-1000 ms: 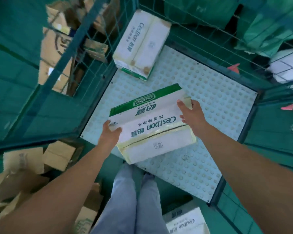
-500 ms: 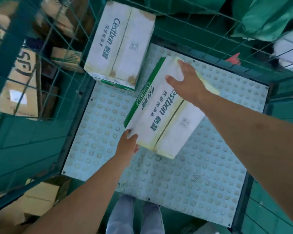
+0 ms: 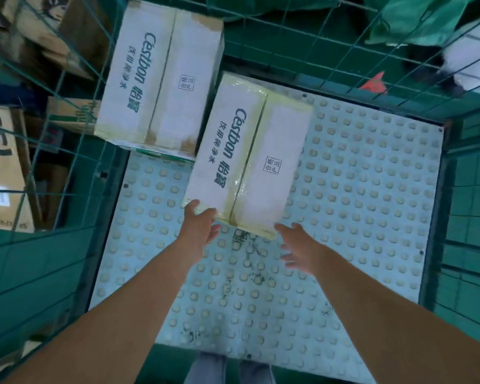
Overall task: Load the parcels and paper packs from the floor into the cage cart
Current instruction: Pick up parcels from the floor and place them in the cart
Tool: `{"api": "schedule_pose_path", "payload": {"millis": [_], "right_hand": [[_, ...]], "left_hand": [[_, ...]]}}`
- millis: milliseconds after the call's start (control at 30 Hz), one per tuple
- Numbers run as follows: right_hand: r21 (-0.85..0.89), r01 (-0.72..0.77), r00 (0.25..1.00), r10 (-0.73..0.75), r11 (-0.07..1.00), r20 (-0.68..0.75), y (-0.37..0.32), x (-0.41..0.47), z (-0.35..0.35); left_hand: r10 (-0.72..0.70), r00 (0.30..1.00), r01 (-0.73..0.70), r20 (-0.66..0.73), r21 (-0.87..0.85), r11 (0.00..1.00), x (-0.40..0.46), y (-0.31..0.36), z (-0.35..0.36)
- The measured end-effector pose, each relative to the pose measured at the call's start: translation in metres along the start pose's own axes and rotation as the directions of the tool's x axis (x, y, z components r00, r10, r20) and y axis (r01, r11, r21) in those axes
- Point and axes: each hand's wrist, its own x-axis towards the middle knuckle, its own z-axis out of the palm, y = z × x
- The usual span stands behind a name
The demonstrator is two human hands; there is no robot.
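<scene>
I see my left hand touching the white taped Cestbon carton's near edge – fingers loose. My right hand hovers beside it, spread wide, holding nothing

Left hand fingers hidden under box; trouser legs cut off.

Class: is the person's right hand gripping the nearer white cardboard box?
No: the right hand hangs open, apart from the nearer white cardboard box.

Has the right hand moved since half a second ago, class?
Yes. The right hand has come off the second Cestbon box and drawn back to its near corner, over the studded cart floor.
</scene>
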Motion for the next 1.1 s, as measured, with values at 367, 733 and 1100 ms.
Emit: {"api": "schedule_pose_path", "payload": {"millis": [367,733,1100], "right_hand": [[0.358,0.209,0.978,-0.193,0.91,-0.08,-0.041,0.034,0.028],[0.408,0.272,0.962,-0.25,0.872,-0.108,-0.105,0.066,0.002],[0.334,0.242,0.97,-0.22,0.911,-0.103,-0.061,0.01,0.037]], "left_hand": [[0.13,0.985,-0.142,0.111,0.109,0.984,0.019,0.032,0.017],[0.228,0.958,-0.271,0.172,0.293,0.917,0.046,0.093,0.052],[0.313,0.932,-0.358,0.185,0.313,0.88,0.004,0.043,0.0]]}}
